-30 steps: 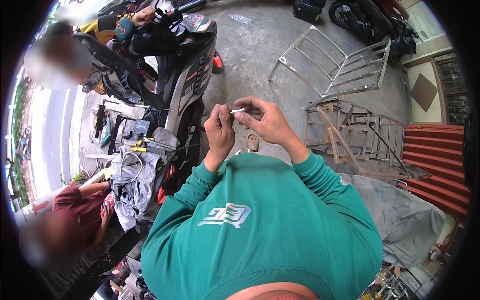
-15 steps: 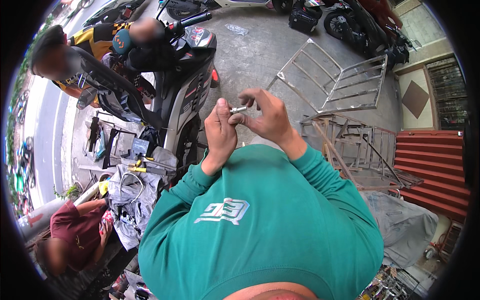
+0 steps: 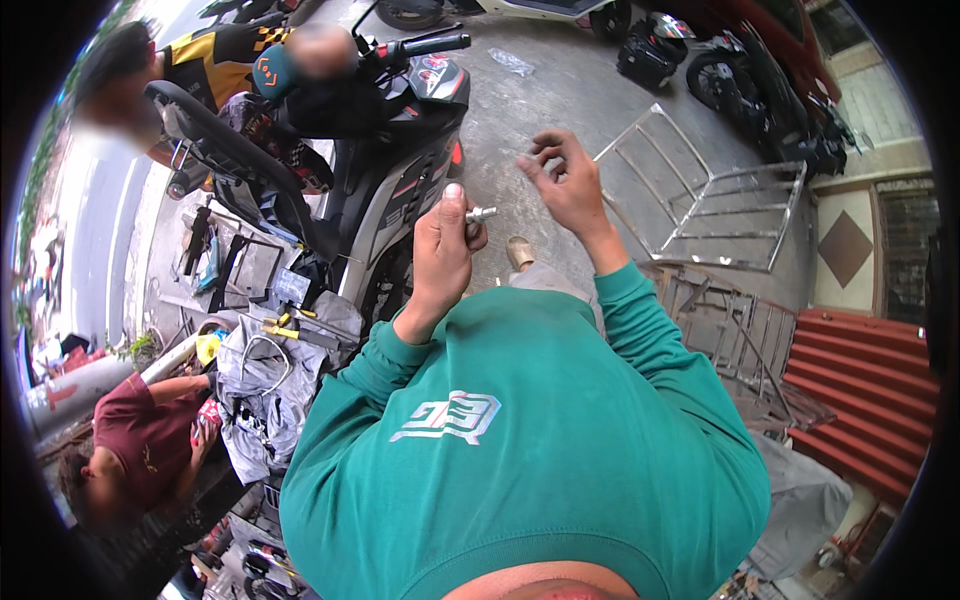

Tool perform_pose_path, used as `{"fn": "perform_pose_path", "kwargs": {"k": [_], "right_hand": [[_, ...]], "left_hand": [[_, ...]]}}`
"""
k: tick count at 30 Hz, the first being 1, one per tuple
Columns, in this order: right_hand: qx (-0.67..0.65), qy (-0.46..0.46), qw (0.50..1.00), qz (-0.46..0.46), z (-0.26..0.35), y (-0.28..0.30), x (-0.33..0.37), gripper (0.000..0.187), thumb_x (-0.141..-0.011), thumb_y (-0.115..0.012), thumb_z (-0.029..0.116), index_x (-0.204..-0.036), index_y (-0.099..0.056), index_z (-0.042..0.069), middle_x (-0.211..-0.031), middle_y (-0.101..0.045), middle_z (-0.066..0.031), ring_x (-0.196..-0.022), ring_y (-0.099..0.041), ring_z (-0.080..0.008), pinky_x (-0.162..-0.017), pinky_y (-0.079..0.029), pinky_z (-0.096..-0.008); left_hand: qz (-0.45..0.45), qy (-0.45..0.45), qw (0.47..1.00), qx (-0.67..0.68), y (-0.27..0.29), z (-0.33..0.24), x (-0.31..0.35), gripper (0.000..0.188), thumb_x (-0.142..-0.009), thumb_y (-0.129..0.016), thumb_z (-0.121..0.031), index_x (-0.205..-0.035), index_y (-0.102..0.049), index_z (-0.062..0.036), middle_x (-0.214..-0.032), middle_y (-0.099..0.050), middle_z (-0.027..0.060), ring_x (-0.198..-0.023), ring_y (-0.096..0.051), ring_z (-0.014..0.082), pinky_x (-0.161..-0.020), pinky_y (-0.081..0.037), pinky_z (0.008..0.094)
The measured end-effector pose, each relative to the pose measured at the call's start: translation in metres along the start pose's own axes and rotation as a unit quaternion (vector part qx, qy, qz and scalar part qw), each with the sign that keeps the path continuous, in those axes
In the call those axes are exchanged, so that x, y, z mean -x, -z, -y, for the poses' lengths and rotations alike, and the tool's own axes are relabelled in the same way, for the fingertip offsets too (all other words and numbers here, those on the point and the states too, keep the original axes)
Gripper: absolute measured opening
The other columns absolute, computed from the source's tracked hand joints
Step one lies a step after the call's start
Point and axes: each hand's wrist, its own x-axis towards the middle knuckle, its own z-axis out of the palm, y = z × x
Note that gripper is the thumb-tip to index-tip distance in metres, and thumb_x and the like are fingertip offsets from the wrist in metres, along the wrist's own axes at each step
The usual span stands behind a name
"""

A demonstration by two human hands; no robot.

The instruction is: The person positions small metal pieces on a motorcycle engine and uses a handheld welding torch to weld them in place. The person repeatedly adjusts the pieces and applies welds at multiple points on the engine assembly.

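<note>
Currently the left hand is grasping a metal part, its thumb pressing against the curled fingers while the part's silvery end is sticking out to the right. The part is sitting in front of the chest, above the floor. Apart from it, the right hand is hovering farther forward and to the right, its fingers released and loosely bending, its thumb pointing away from them. Left of the hands, a scooter is standing close by; behind it, a person in yellow and black is leaning in. Nearer, yellow-handled tools are lying on a grey cover. Beside that cover, a person in maroon is holding something red. To the right, a metal frame is resting on the floor.
</note>
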Motion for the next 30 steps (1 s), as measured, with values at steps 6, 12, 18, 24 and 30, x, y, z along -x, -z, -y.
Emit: {"fn": "perform_pose_path", "kwargs": {"k": [6,12,18,24,30], "right_hand": [[-0.113,0.281,0.95,0.082,-0.022,0.009,-0.013,0.061,-0.073,-0.096,0.025,-0.12,-0.06,0.01,-0.106,-0.069,-0.0067,-0.082,-0.068,-0.0131,-0.062,-0.05,-0.028],[0.009,0.083,0.996,0.027,-0.045,0.03,-0.08,0.061,-0.07,-0.097,0.025,-0.118,-0.062,0.01,-0.113,-0.067,-0.0073,-0.082,-0.068,-0.0127,-0.063,-0.051,-0.0274],[-0.224,0.257,0.933,0.116,-0.057,0.037,-0.081,0.05,-0.076,-0.092,0.013,-0.116,-0.062,0.008,-0.108,-0.07,-0.0049,-0.082,-0.068,-0.0103,-0.06,-0.05,-0.0238],[-0.196,0.078,0.963,0.169,-0.071,0.059,-0.126,0.025,-0.095,-0.077,0.018,-0.115,-0.068,0.004,-0.092,-0.072,-0.0044,-0.074,-0.067,-0.0115,-0.062,-0.054,-0.0268],[-0.177,0.099,0.883,0.423,-0.047,0.08,-0.103,0.023,-0.102,-0.07,0.021,-0.108,-0.072,0.0,-0.076,-0.069,-0.0052,-0.064,-0.065,-0.0114,-0.06,-0.054,-0.0275]], "left_hand": [[-0.055,0.027,0.998,-0.032,-0.024,-0.003,-0.027,0.05,-0.115,-0.036,-0.041,-0.078,-0.045,-0.0097,-0.065,-0.041,-0.0034,-0.059,-0.032,0.0057,-0.056,-0.026,0.0259],[-0.076,0.038,0.996,0.03,-0.049,0.002,-0.042,0.048,-0.115,-0.037,-0.041,-0.078,-0.046,-0.011,-0.065,-0.041,-0.0033,-0.058,-0.031,0.0056,-0.055,-0.026,0.0257],[-0.089,0.03,0.994,0.052,-0.082,0.007,-0.063,0.049,-0.115,-0.036,-0.041,-0.079,-0.047,-0.0108,-0.065,-0.04,-0.004,-0.059,-0.032,0.0052,-0.055,-0.025,0.0251],[-0.147,-0.045,0.988,-0.026,-0.098,0.013,-0.076,0.055,-0.116,-0.035,-0.039,-0.075,-0.048,-0.0039,-0.064,-0.044,-0.0006,-0.059,-0.037,0.0073,-0.055,-0.032,0.0278],[-0.268,-0.049,0.937,-0.219,-0.111,0.034,-0.072,0.053,-0.111,-0.05,-0.038,-0.074,-0.058,-0.0011,-0.062,-0.053,0.0059,-0.057,-0.049,0.0149,-0.055,-0.041,0.0351]]}}
